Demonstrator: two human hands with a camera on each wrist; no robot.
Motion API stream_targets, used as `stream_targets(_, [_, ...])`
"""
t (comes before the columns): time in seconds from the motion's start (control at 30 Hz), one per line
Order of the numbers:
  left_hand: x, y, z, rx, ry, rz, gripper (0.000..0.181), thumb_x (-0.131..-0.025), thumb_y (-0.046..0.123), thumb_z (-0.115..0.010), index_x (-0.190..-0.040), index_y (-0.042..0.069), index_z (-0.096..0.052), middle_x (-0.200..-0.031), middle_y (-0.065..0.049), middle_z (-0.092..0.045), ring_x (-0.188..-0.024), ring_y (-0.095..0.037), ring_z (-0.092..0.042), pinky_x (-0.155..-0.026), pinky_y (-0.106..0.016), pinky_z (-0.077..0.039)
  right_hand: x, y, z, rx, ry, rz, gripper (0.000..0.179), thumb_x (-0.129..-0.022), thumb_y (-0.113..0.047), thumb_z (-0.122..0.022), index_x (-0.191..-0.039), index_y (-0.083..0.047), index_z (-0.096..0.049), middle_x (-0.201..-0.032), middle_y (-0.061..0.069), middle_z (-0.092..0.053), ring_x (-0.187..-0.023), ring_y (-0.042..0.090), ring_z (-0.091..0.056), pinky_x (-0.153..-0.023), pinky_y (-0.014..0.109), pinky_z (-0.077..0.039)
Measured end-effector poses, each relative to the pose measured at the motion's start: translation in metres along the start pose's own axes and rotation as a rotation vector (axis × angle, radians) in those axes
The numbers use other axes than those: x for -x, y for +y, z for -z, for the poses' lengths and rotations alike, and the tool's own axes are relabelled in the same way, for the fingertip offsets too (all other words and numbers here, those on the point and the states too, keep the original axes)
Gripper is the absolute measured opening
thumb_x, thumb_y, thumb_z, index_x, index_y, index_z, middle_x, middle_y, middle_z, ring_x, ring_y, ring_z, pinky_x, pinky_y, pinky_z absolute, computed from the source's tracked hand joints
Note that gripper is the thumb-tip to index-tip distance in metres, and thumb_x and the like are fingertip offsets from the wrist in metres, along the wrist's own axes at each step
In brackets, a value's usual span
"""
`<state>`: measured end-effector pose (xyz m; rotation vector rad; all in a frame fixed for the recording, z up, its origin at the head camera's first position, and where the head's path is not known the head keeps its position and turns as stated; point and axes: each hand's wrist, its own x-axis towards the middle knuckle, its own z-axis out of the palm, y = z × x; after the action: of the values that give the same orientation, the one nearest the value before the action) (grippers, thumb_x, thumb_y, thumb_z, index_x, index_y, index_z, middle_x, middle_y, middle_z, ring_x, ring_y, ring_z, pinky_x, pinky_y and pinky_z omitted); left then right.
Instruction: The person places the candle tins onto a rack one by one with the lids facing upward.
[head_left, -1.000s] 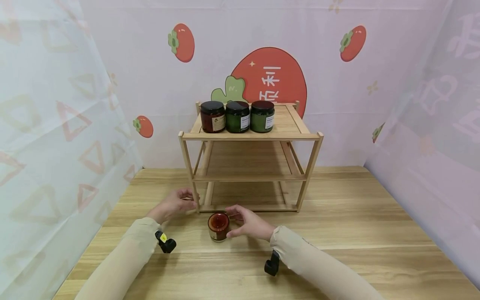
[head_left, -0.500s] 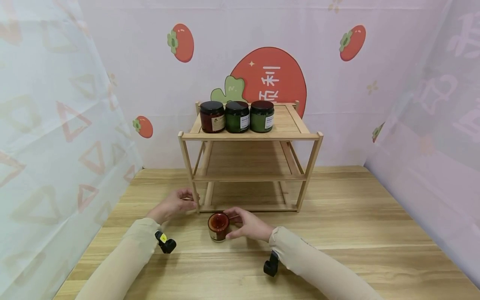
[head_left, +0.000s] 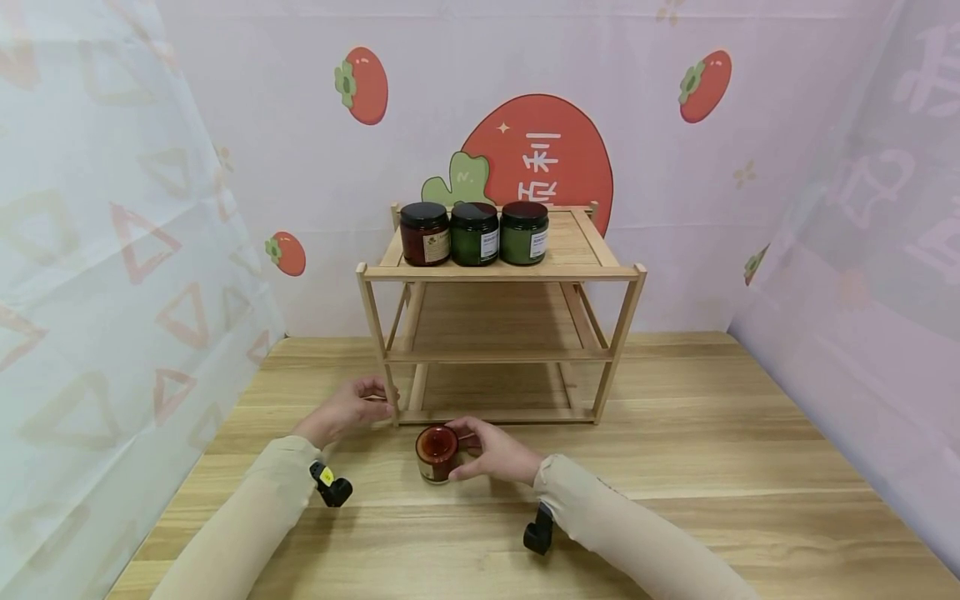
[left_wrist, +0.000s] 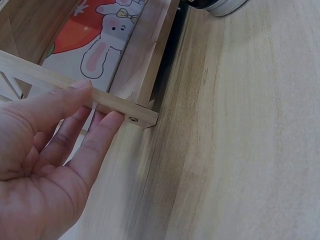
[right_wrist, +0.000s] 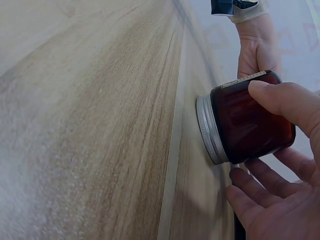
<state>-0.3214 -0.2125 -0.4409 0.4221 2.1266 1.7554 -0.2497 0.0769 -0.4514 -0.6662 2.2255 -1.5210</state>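
Note:
My left hand (head_left: 341, 412) pinches the front left post of the wooden rack (head_left: 502, 272) near its foot; in the left wrist view, thumb and fingertips lie on either side of the wooden bar (left_wrist: 112, 102). A reddish-brown glass jar (head_left: 437, 454) stands upside down on the table just before the rack, its silver lid (right_wrist: 210, 130) against the tabletop. From its right side my right hand (head_left: 498, 452) grips this jar, thumb on the near side and index finger round the far side. Other right-hand fingers hang curled below the jar in the right wrist view.
On the rack's top shelf, a dark red jar (head_left: 425, 235) and two green jars (head_left: 476, 237) with black lids stand in a row at the left. Below are two lower tiers. A printed cloth (head_left: 315, 167) encloses the wooden table (head_left: 720, 467) at the back and sides.
My right hand has shifted slightly left and its thumb and index finger have closed in on the brown jar. Jar, rack and left hand look unmoved.

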Motion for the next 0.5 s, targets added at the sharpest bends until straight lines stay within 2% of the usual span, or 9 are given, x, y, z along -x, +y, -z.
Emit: stream_targets(0.5, [-0.0008, 0.0003, 0.0003, -0.006, -0.001, -0.001, 0.036, -0.087, -0.003, -0.065, -0.119, -0.012, -0.051, -0.123, -0.032, -0.054, -0.094, -0.014, -0.063, -0.080, -0.022, -0.056, -0.0017, -0.0011, -0.0016, 0.032, -0.009, -0.010, 0.067, -0.077, -0.008, -0.081, -0.135, -0.003, -0.046, -0.128, 0.009, -0.057, -0.119, 0.025, -0.055, -0.104, 0.037, -0.046])
